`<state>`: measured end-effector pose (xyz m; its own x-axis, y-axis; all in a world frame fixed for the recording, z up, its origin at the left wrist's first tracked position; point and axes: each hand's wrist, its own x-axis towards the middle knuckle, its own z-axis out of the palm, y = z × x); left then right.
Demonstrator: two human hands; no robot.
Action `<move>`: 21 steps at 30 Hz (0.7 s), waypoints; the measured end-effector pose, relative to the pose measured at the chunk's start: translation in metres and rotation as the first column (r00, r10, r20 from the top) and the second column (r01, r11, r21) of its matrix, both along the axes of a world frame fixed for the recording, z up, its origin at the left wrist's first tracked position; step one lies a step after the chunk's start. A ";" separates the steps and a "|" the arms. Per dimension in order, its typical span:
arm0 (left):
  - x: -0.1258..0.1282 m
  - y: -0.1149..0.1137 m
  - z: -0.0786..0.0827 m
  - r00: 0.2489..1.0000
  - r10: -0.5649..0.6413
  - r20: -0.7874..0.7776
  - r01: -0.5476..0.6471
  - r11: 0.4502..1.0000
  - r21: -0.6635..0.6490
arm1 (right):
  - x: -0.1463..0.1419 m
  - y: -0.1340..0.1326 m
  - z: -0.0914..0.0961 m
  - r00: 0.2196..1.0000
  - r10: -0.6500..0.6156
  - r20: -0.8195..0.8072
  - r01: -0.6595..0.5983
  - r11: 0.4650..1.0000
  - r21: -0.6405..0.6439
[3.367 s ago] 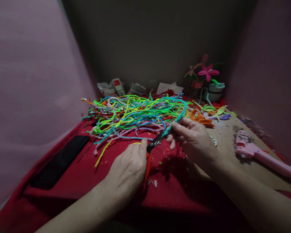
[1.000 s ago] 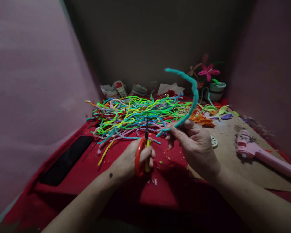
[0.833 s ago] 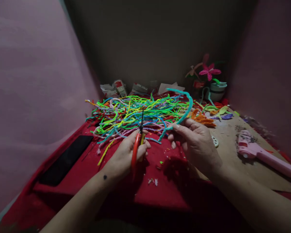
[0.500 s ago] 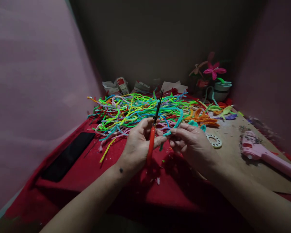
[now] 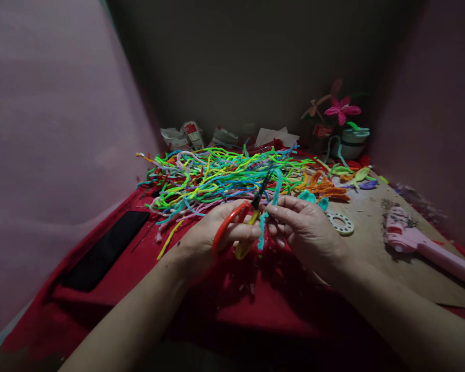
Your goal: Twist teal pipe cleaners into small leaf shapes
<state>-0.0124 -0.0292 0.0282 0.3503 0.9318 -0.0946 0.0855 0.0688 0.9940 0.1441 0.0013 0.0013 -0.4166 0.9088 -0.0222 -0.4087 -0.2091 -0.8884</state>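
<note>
My left hand (image 5: 213,230) is closed around a pair of scissors (image 5: 229,223) with red and yellow handles, whose dark blades point up and away. Pinched in the fingers of my right hand (image 5: 308,225) is a turquoise pipe cleaner (image 5: 278,185). One end of it arches upward, and a crinkled end hangs down between the two hands. The scissor blades are close beside the pipe cleaner; whether they touch it I cannot tell. Just past my right hand lie turquoise looped petals (image 5: 307,197).
Behind my hands spreads a heap of colourful pipe cleaners (image 5: 213,175). A black phone (image 5: 106,250) lies left on the red cloth (image 5: 256,310). To the right are a white ring with holes (image 5: 341,223), a pink glue gun (image 5: 418,240), orange petals (image 5: 325,190) and a potted pink flower (image 5: 343,110).
The scissors have turned in my left hand, so their handles swing left and both loops show. The turquoise pipe cleaner has shifted left, its crinkled end now hanging in plain sight.
</note>
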 end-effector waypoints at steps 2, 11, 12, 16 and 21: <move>0.002 -0.001 -0.001 0.997 0.072 -0.002 -0.072 0.997 0.017 | 0.001 0.000 0.000 1.000 -0.010 -0.004 0.010 1.000 -0.009; 0.011 0.001 -0.004 0.981 0.189 0.030 -0.190 0.981 0.027 | 0.000 -0.001 0.002 0.995 -0.089 0.046 0.089 0.996 0.000; 0.011 0.001 -0.003 0.980 0.197 0.026 -0.198 0.980 0.027 | 0.000 -0.001 0.002 0.994 -0.095 0.052 0.095 0.995 0.007; 0.013 0.001 -0.003 0.975 0.223 0.020 -0.224 0.974 0.037 | -0.001 -0.001 0.002 0.992 -0.109 0.070 0.110 0.994 -0.009; 0.011 0.000 -0.004 0.972 0.231 0.052 -0.232 0.972 0.021 | 0.000 0.000 0.003 0.999 -0.043 0.028 0.044 0.998 -0.055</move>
<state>-0.0017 -0.0290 0.0244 0.1284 0.9901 -0.0563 0.0217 0.0539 0.9983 0.1437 0.0011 0.0046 -0.3755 0.9230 -0.0837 -0.3945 -0.2409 -0.8868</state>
